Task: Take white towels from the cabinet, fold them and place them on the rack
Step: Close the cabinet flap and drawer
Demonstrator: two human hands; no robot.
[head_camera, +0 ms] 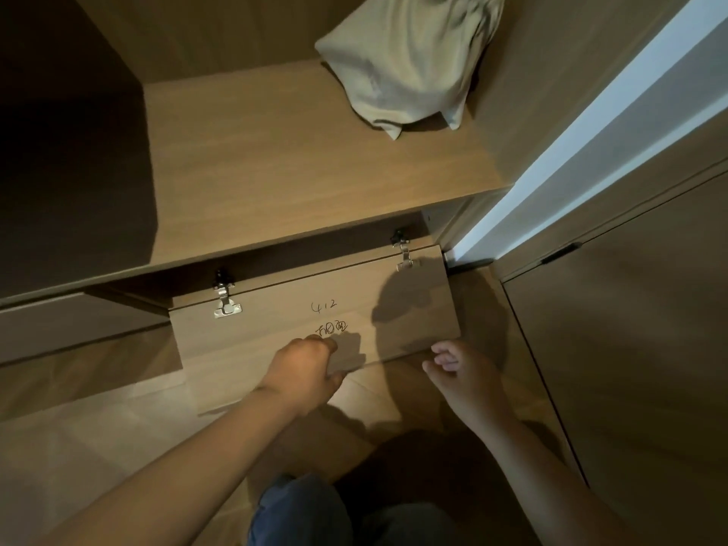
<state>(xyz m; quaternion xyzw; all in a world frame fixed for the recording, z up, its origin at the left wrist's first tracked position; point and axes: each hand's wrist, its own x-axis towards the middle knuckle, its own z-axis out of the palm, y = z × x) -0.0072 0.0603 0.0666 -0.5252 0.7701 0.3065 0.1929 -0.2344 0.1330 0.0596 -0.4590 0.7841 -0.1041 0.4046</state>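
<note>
The left hand grips the edge of the smooth wood-grain flap door, hung on two metal hinges. The right hand hovers beside it, fingers loosely curled, holding nothing. A rumpled white towel slumps on the flat shelf above.

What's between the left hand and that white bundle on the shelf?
In the head view: the hinged flap door that the left hand grips, with handwriting on it, then bare wooden shelf up to the white bundle.
</note>
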